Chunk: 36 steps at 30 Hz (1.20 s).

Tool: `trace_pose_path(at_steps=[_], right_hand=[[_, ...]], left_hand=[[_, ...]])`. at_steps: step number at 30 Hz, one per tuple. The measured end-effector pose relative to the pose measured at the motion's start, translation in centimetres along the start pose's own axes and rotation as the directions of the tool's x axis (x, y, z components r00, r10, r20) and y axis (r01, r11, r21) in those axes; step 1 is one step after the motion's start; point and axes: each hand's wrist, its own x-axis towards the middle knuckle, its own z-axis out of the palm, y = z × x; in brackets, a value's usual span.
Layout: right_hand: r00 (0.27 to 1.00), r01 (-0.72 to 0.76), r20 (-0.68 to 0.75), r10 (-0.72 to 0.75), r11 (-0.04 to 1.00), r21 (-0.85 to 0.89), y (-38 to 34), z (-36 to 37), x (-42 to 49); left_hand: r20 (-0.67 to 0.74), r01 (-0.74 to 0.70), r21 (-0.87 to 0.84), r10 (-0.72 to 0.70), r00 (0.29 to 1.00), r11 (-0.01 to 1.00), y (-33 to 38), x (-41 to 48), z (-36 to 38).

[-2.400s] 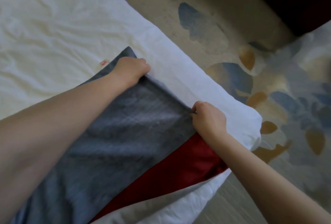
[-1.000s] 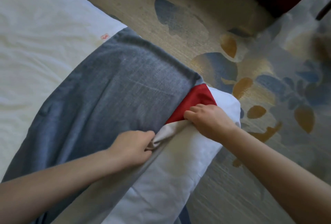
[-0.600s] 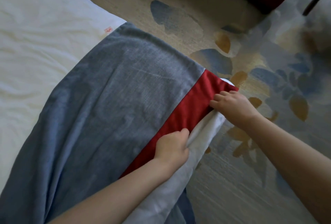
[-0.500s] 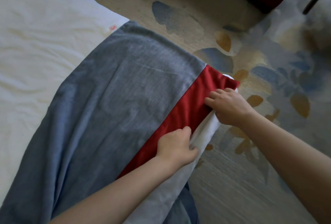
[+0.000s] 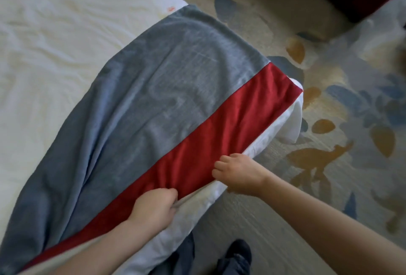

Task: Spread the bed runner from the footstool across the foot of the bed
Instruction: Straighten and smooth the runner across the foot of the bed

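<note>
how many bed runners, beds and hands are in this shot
Bed runner: 1, grey with a red band
Bed: 1, white cover
Hands: 2, left hand and right hand, both gripping the runner's red edge
Total: 4

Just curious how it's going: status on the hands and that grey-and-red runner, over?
Both pinching the red edge: left hand, right hand. The bed runner lies over the bed corner, grey part rumpled. Nothing blocking.

The bed runner [image 5: 153,109] leaves the frame at lower left, and the fingertips of the left hand [image 5: 153,208] and right hand [image 5: 238,174] seem tucked under its hem.
</note>
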Motion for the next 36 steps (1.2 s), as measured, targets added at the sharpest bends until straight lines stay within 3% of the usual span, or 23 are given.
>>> trace_pose_path(at_steps=[3, 7, 12, 14, 20, 24, 28, 31, 36], right_hand=[[0.996, -0.086, 0.026, 0.087, 0.995, -0.056, 0.8, 1.3, -3.0], [0.978, -0.173, -0.128, 0.166, 0.984, -0.040, 0.4, 2.5, -5.4], [0.985, -0.094, -0.152, 0.083, 0.993, -0.067, -2.7, 1.9, -1.4], [0.993, -0.052, -0.114, 0.042, 0.995, -0.080, -4.4, 1.6, 1.2], [0.997, 0.068, 0.022, -0.068, 0.998, -0.010, -9.2, 2.2, 5.6], [0.998, 0.063, 0.002, -0.064, 0.995, 0.074, -10.2, 1.9, 6.8], [0.982, 0.180, 0.060, -0.181, 0.983, 0.030, -12.5, 1.4, 8.0], [0.952, 0.279, 0.157, -0.261, 0.954, -0.105, -13.5, 1.5, 7.4], [0.920, 0.302, 0.274, -0.282, 0.953, -0.035, -13.4, 1.0, 8.5]], left_hand=[[-0.129, 0.054, 0.032, -0.049, 0.990, 0.998, 1.7, -0.8, 1.6], [-0.303, 0.073, -0.035, -0.080, 0.950, 0.997, 4.0, -1.9, 3.6], [-0.400, 0.109, -0.235, -0.198, 0.895, 0.966, 2.5, -2.8, 5.0], [-0.427, 0.149, -0.207, -0.227, 0.875, 0.967, 1.2, -3.6, 5.5], [-0.352, 0.349, -0.106, -0.363, 0.862, 0.931, -4.8, -8.6, 7.1], [-0.370, 0.424, -0.106, -0.431, 0.823, 0.900, -7.9, -12.0, 8.7], [-0.329, 0.400, -0.225, -0.455, 0.827, 0.889, -7.4, -13.4, 10.9], [-0.252, 0.358, -0.222, -0.408, 0.878, 0.907, -6.2, -14.0, 12.4], [-0.164, 0.229, -0.346, -0.299, 0.940, 0.910, -7.4, -14.5, 11.7]])
